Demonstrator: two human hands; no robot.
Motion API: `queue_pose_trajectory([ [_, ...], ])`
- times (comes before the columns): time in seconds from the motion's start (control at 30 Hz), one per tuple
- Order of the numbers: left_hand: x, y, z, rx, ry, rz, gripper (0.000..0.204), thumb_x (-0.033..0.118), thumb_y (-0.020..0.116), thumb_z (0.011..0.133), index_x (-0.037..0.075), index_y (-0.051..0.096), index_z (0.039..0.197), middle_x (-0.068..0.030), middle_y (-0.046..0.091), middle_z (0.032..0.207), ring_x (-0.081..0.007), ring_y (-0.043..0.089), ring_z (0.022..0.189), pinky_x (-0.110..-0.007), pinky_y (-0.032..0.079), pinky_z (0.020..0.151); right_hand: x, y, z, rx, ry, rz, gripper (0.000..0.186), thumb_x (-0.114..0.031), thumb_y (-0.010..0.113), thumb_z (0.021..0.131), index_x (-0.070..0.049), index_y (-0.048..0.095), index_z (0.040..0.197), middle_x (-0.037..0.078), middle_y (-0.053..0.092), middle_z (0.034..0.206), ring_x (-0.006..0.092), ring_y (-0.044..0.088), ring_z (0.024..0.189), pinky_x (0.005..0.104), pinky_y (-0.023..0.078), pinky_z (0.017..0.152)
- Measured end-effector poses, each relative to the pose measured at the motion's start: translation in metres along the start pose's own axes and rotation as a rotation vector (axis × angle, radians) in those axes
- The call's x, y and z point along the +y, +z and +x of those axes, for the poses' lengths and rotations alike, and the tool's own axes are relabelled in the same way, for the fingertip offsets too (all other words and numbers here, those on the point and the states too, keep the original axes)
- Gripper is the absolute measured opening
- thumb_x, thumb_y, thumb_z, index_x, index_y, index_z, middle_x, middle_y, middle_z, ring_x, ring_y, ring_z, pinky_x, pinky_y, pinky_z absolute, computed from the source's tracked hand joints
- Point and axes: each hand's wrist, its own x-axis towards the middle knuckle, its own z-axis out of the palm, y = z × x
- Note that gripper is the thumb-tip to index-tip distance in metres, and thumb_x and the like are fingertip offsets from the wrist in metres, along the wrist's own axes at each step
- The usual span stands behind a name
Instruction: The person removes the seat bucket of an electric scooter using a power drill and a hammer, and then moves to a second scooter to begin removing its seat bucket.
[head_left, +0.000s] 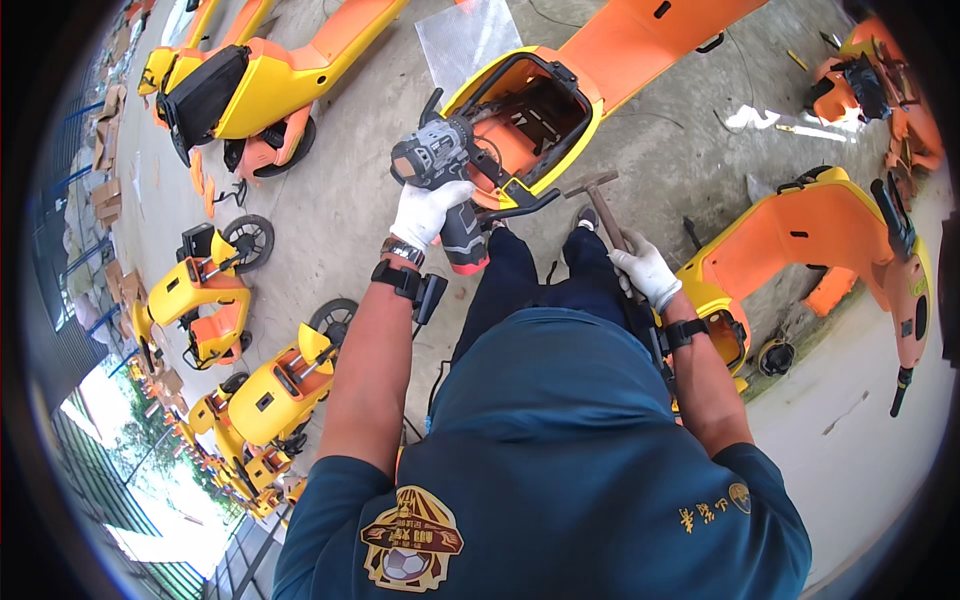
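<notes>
My left hand (430, 212), in a white glove, is closed around the handle of a grey and black cordless impact wrench (432, 155) with a red-edged battery base. The tool is at the left side of an orange and yellow scooter body (640, 50), whose seat compartment (592, 95) lies open in front of me. Lower on the right, my gloved right hand (648, 270) grips a hammer (608, 218) by its handle, its head pointing up toward the scooter's rear. My fingers partly hide both handles.
Another orange and yellow scooter (745, 255) stands close on my right, and one with a black seat (205, 95) is at the far left. Several smaller yellow scooters (275, 400) line the left side. A clear plastic sheet (465, 45) lies on the concrete floor.
</notes>
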Motion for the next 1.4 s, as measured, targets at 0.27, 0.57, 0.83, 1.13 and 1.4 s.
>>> queue_pose_trajectory([
  [0.27,0.004,-0.003,-0.002,-0.064,-0.014,-0.048,0.041,0.004,0.076,0.076,0.005,0.064,0.115,-0.0033,0.067,0.103,-0.0124,0.063,0.090,-0.030,0.054,0.082,-0.004,0.006,-0.003,0.002,0.025,0.012,0.061,-0.015,0.061,0.092,-0.004,0.035,0.146,0.001,0.052,0.068,0.0107,0.050,0.045,0.0263,0.041,0.039],
  [0.57,0.003,-0.005,0.001,-0.137,-0.007,-0.122,0.044,0.006,0.075,0.077,0.004,0.062,0.118,-0.0035,0.066,0.105,-0.0132,0.063,0.090,-0.031,0.053,0.084,-0.004,0.011,-0.007,0.046,0.039,-0.007,0.057,-0.015,0.060,0.093,-0.004,0.038,0.144,0.001,0.052,0.065,0.0108,0.051,0.045,0.0264,0.041,0.039],
  [0.83,0.000,-0.007,0.005,-0.147,0.016,-0.211,0.040,-0.001,0.075,0.075,0.000,0.061,0.112,-0.0087,0.069,0.098,-0.0180,0.068,0.086,-0.034,0.059,0.079,0.003,0.011,-0.001,0.066,0.053,-0.020,0.058,-0.016,0.060,0.093,-0.003,0.037,0.145,0.001,0.054,0.064,0.0106,0.052,0.045,0.0265,0.042,0.039],
  [1.13,0.009,-0.005,0.002,-0.157,0.047,-0.139,0.038,0.003,0.076,0.074,0.001,0.063,0.109,-0.0089,0.069,0.094,-0.0177,0.068,0.082,-0.033,0.058,0.078,0.006,0.014,-0.003,0.074,0.044,-0.021,0.061,-0.016,0.061,0.094,0.000,0.034,0.146,0.001,0.054,0.065,0.0108,0.052,0.046,0.0265,0.042,0.039],
  [1.4,0.007,-0.008,0.004,-0.171,0.003,-0.122,0.033,0.007,0.078,0.073,0.002,0.066,0.103,-0.0072,0.070,0.092,-0.0161,0.067,0.081,-0.033,0.057,0.077,0.004,0.015,-0.018,0.113,-0.056,-0.187,0.058,-0.016,0.060,0.092,0.000,0.038,0.143,0.004,0.057,0.068,0.0122,0.054,0.047,0.0281,0.043,0.040],
])
